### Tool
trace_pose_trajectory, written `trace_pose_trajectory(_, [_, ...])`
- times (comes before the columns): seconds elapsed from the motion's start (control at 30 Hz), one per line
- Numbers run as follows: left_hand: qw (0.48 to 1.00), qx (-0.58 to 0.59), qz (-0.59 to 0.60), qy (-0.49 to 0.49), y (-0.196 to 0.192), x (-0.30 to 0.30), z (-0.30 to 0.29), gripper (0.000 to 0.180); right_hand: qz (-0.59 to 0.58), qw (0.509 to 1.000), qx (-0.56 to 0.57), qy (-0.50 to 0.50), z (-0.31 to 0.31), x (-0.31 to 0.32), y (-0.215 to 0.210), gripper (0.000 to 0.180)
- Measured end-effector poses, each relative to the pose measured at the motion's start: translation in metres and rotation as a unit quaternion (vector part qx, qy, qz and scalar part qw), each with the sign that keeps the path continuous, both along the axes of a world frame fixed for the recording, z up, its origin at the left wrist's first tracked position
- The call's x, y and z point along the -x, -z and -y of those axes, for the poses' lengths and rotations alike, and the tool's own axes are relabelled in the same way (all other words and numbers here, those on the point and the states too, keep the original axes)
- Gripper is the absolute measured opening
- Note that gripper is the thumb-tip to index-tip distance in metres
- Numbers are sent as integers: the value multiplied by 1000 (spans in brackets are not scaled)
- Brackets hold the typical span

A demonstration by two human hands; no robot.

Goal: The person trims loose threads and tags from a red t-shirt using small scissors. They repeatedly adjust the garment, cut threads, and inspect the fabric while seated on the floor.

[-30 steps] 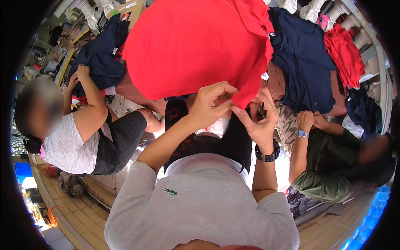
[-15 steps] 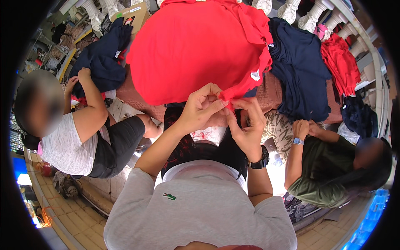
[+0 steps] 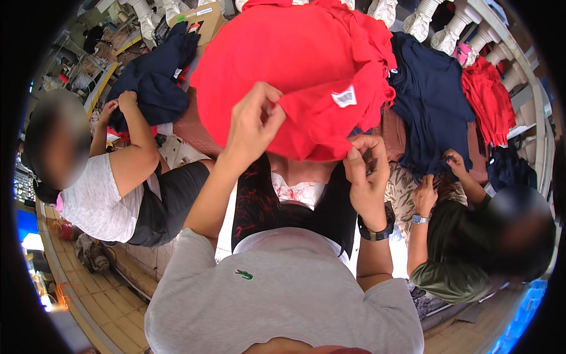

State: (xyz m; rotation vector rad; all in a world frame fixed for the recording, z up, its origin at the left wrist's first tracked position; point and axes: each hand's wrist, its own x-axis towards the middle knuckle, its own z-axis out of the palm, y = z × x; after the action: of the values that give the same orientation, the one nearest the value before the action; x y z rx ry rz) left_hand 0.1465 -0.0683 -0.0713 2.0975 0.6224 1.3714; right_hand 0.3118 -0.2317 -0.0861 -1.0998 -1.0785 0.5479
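Note:
A large red garment with a white label on it is spread out before me, its near edge lifted. My left hand pinches that edge at its left end between thumb and fingers. Farther right and nearer to me, my right hand is closed at the near corner of the same garment, thumb against fingers. Between the two hands the cloth hangs stretched in a slanting flap. Whether anything small is also in my right fingers cannot be made out.
Dark navy garments lie to the right, beside another red garment. On the left, a person's hands work on navy cloth; on the right, another person's hands hold navy cloth. A cardboard box stands at the back left.
My hands were close together over the red cloth and are now apart, the left farther up and left, the right farther right. The garment's edge is pulled out between them, showing the label flat.

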Motion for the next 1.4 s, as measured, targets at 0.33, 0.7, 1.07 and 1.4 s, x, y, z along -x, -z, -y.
trace_pose_trajectory(0.33, [991,-40,98,-81,-107,-5,-90,15,365,880,-105,284,-98,-36,-88,20])
trace_pose_trajectory(0.7, [982,143,93,-81,-45,41,-198,21,364,926,42,91,-95,20,-45,28])
trace_pose_trajectory(1.07, [982,146,121,-19,-11,37,-90,41,278,960,44,7,-111,53,-62,30])
trace_pose_trajectory(1.4, [969,170,178,-11,-6,19,-89,28,105,993,40,-49,-166,65,-17,21])
